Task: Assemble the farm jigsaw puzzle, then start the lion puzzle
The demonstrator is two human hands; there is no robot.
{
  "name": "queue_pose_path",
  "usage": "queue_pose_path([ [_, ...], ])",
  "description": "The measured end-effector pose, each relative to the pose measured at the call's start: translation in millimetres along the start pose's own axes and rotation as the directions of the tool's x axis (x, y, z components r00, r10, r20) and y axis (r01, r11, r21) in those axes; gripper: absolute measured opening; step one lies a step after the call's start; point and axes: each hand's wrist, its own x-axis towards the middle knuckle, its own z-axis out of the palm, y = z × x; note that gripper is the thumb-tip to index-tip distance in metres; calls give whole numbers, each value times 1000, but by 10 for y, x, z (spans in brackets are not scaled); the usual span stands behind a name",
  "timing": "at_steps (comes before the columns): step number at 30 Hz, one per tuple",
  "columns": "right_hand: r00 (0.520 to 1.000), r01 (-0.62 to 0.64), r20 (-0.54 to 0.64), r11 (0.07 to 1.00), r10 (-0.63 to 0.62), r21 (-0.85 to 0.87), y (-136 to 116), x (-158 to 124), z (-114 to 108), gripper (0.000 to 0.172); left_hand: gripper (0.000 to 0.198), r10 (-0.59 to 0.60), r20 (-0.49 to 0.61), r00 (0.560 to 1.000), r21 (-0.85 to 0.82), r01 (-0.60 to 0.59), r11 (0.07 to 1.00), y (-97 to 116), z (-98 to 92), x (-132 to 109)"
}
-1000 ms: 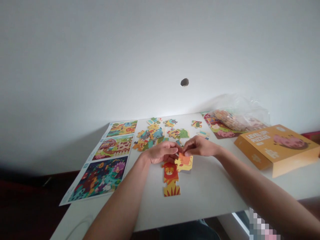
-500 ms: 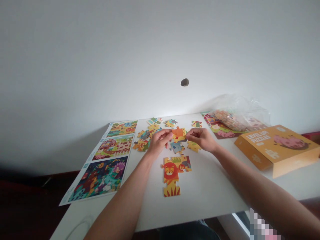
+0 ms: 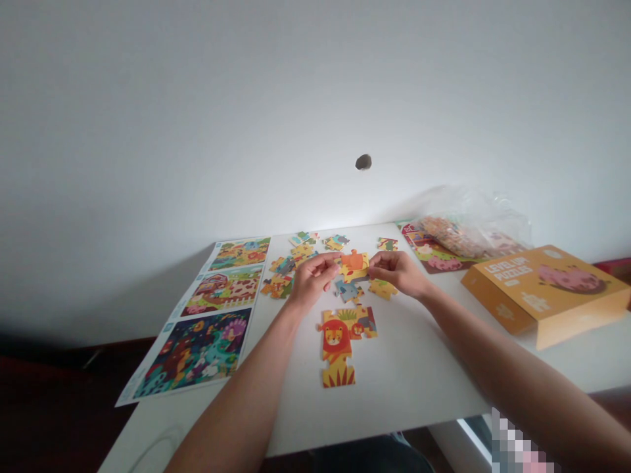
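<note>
Orange-yellow puzzle piece (image 3: 355, 265), fingertip-pinched by left hand (image 3: 314, 279) and right hand (image 3: 398, 272), loose pieces (image 3: 279, 286) around, lion section (image 3: 336, 345) nearer, box (image 3: 547, 292) rightward.

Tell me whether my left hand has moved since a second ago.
Yes. Your left hand has moved farther from the lion-face puzzle piece, which has stayed put, toward the wall and slightly to the left.

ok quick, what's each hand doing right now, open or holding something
Left hand: closed, fingertips at the left edge of an orange-and-yellow puzzle piece.
Right hand: closed, pinching the same piece's right edge.
</note>
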Motion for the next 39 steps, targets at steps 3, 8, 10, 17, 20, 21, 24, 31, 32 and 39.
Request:
queue_pose_path([
  [3,1000,13,1,997,-13,75,-22,6,12,39,29,-8,23,1000,-8,8,1000,4,-6,-13],
  [8,998,-21,54,998,18,53,-39,-2,-29,37,36,-147,191,971,-65,162,985,52,-34,-56],
  [10,974,-89,208,996,85,14,-58,-22,-70,35,45,-256,316,914,-77,293,953,72,-41,-77],
  [17,752,-250,570,943,332,-220,-160,-97,-111,29,59,-386,476,790,132,370,920,63,-13,-130],
  [20,712,-273,590,924,381,-268,-166,-106,-65,24,60,-348,459,817,181,297,937,53,-17,-126],
  [21,702,-281,589,916,401,-288,-163,-107,-46,23,59,-344,450,824,206,279,938,50,-22,-122],
  [24,629,-286,629,888,457,-360,-150,-110,9,21,58,-343,448,826,270,241,932,39,-37,-113],
  [31,516,-157,703,861,489,-484,-144,-134,40,29,42,-411,570,711,53,467,882,54,-79,-106],
  [32,518,-142,704,860,486,-490,-145,-139,43,30,38,-438,641,630,51,534,844,61,-90,-107],
  [39,533,-121,681,842,502,-526,-212,-162,144,33,30,-538,777,326,196,688,699,89,-128,-120],
])
